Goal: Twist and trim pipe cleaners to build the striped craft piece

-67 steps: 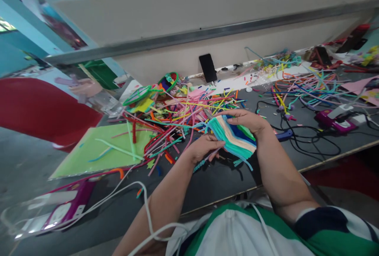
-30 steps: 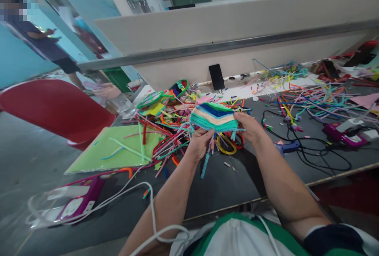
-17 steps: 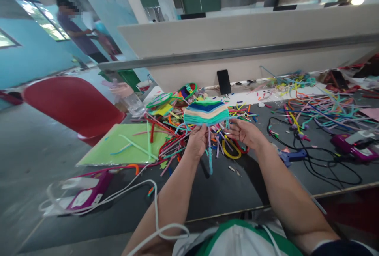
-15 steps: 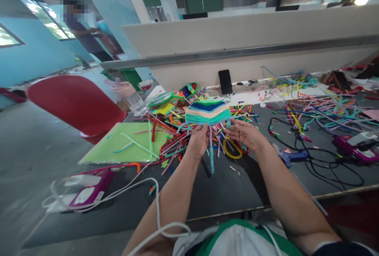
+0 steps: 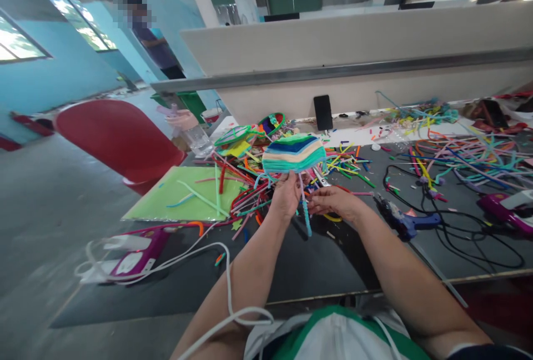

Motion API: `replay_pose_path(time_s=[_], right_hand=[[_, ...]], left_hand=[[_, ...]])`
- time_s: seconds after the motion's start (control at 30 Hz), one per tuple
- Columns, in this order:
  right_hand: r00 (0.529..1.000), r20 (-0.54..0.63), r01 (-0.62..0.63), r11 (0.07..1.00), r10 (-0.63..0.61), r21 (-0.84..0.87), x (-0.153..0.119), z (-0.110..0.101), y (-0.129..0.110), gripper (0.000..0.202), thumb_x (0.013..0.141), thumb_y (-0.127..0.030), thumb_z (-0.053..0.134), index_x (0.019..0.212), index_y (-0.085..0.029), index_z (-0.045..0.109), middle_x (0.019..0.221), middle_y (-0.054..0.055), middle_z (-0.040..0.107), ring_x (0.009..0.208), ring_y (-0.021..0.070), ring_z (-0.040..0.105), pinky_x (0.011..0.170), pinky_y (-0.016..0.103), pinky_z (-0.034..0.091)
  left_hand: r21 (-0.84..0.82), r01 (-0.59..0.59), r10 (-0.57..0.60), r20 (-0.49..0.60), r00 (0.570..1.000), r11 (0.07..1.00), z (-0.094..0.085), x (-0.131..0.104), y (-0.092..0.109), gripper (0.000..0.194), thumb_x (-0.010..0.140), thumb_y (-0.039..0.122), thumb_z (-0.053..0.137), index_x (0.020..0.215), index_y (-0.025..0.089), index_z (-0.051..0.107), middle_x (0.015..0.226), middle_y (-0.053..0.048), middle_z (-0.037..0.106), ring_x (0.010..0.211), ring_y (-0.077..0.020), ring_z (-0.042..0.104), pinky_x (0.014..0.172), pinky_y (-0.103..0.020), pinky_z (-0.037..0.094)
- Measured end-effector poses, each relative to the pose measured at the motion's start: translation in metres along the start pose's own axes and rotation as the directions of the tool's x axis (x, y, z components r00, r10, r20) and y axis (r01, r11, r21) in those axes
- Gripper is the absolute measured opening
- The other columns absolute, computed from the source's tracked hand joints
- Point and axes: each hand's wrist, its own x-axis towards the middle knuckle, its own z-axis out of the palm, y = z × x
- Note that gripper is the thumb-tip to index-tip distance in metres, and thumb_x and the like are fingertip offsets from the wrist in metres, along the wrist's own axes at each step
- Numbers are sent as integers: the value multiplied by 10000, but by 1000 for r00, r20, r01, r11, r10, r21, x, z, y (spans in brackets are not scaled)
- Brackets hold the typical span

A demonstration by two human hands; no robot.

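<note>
A striped umbrella-like craft made of pipe cleaners [image 5: 293,155], in green, navy, cream and teal bands, is held up over the table. My left hand [image 5: 285,198] is closed on its underside, near the top of the stem. That thin stem [image 5: 307,221] hangs down, pink above and wound with light blue below. My right hand [image 5: 333,202] is at the stem's right side, its fingers drawn together in a pinch at the stem. Behind and below both hands lies a tangle of loose pipe cleaners [image 5: 250,199].
A blue glue gun [image 5: 412,222] with a black cable lies to the right. Light green sheets [image 5: 191,193], a purple power strip [image 5: 139,254] and a water bottle [image 5: 195,135] are to the left. A phone [image 5: 323,112] leans at the back. Beyond the red chair [image 5: 112,138] stands a person.
My right hand has moved left and down to the stem, and its spread fingers have come together. My left hand keeps hold of the craft. The whole view has shifted slightly.
</note>
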Motion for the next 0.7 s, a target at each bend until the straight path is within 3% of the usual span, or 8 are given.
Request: replay_pose_path(time_s=[0.17,0.33,0.47,0.7], right_hand=[[999,18,45,998,-46,51,5,11,5,411,611,-314,817,959,-169,655,842,46,724,697,129,684,595,194,505],[986,-81,154,978,-143,142,12,19,10,410,540,-336,835,874,-150,687,716,36,714,594,148,674,551,229,495],[967,-158,218,969,-198,117,13,18,10,394,532,-327,829,864,-159,704,702,32,710,576,155,676,491,200,446],[970,-178,185,977,-165,103,12,19,9,402,501,-326,835,843,-159,706,682,30,709,569,160,679,490,203,455]], left_hand=[[0,14,-14,48,999,1000,0,-3,1,278,708,357,730,869,199,568,843,-10,676,868,-172,659,780,-312,518],[28,53,-58,205,977,998,5,-12,7,337,719,263,724,1031,229,601,1081,-41,676,1035,-208,629,819,-313,521],[50,79,-91,296,951,996,5,-15,9,394,732,192,701,1112,216,599,1224,-70,625,1124,-229,586,878,-321,505],[88,107,-127,256,958,990,-3,-11,5,317,690,137,722,1001,146,659,1126,-117,677,1094,-257,607,914,-369,494]])
